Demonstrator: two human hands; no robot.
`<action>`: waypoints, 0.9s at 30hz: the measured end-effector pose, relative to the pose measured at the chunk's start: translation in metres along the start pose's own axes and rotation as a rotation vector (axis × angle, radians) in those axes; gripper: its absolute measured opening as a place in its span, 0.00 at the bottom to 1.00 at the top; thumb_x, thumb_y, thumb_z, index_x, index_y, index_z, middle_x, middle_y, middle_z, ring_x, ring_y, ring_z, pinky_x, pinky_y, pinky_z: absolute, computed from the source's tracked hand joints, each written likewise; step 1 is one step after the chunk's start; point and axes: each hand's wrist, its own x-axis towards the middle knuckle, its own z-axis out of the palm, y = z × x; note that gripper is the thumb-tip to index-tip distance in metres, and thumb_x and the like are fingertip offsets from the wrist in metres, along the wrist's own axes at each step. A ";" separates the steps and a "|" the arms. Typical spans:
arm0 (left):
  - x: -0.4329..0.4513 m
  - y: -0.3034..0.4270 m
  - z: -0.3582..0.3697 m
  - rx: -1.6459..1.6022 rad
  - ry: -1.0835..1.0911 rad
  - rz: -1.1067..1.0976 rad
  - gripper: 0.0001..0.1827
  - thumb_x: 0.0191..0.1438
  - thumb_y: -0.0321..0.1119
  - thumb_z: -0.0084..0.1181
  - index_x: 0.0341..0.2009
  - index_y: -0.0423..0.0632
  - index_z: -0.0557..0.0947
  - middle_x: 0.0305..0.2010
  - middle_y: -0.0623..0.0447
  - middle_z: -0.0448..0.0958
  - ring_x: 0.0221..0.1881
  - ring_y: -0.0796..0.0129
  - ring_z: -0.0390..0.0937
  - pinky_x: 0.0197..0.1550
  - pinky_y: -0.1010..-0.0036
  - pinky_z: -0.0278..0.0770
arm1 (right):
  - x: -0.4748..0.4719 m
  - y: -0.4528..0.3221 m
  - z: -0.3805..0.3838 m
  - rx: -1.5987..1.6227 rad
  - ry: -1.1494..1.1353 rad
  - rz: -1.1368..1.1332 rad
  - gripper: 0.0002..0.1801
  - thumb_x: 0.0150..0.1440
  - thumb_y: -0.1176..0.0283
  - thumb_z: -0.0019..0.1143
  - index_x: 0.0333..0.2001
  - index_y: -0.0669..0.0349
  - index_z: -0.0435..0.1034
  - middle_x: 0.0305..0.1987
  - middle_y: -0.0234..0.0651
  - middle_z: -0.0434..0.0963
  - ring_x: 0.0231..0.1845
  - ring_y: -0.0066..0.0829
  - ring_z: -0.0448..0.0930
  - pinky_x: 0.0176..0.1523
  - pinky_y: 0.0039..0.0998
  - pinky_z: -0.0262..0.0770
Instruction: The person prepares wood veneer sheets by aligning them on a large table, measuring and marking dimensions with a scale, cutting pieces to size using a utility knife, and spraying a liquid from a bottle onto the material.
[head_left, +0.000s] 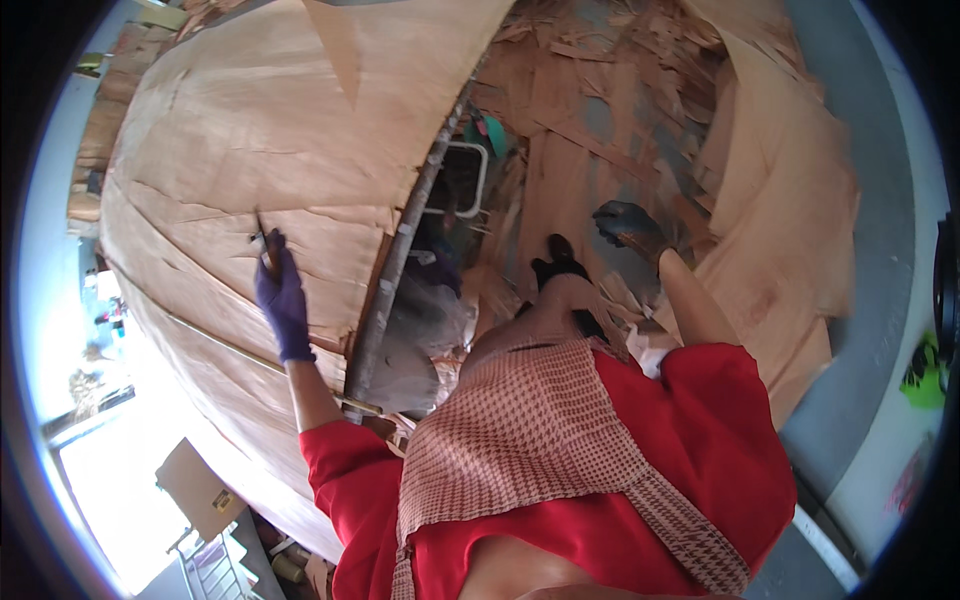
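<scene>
Large thin sheets of wood veneer (277, 142) cover the broad work surface at the left, with splits and overlapping edges. Over them is my left hand (281, 292) in a purple glove, closed round the handle of a knife-like tool (262, 229) whose thin dark blade points away from me. The blade lies near a crack in the veneer; whether it touches cannot be told. My right hand (628, 225), in a dark, worn glove, hangs over the scrap-strewn floor at the right, fingers curled, with no object visible in it.
A metal-like bar (409, 232) edges the work surface. Torn veneer scraps (555, 172) cover the floor around my feet. A white-framed stool (480, 180) and a clear plastic bag (420, 315) are beneath the edge. More veneer sheets (787, 202) stand at the right; a cardboard piece (196, 487) is lower left.
</scene>
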 end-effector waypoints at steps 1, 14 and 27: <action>0.009 0.003 0.015 0.034 -0.018 0.019 0.16 0.57 0.27 0.47 0.51 0.39 0.73 0.48 0.48 0.75 0.48 0.70 0.72 0.51 0.76 0.67 | 0.019 -0.006 -0.003 -0.062 -0.016 0.004 0.17 0.52 0.64 0.51 0.42 0.64 0.71 0.27 0.32 0.72 0.23 0.19 0.69 0.29 0.21 0.64; 0.082 -0.039 0.155 0.724 0.127 0.026 0.13 0.55 0.28 0.48 0.45 0.40 0.76 0.49 0.41 0.72 0.51 0.53 0.70 0.54 0.65 0.67 | 0.372 0.032 0.045 -0.457 -0.153 -0.110 0.31 0.50 0.56 0.51 0.56 0.62 0.62 0.51 0.45 0.71 0.54 0.40 0.71 0.56 0.34 0.66; 0.084 -0.035 0.148 0.781 0.121 0.004 0.20 0.39 0.21 0.54 0.42 0.43 0.76 0.49 0.40 0.71 0.51 0.47 0.69 0.52 0.62 0.67 | 0.503 0.114 0.069 -0.532 -0.222 -0.126 0.23 0.53 0.57 0.49 0.48 0.60 0.65 0.44 0.42 0.74 0.42 0.34 0.74 0.44 0.32 0.70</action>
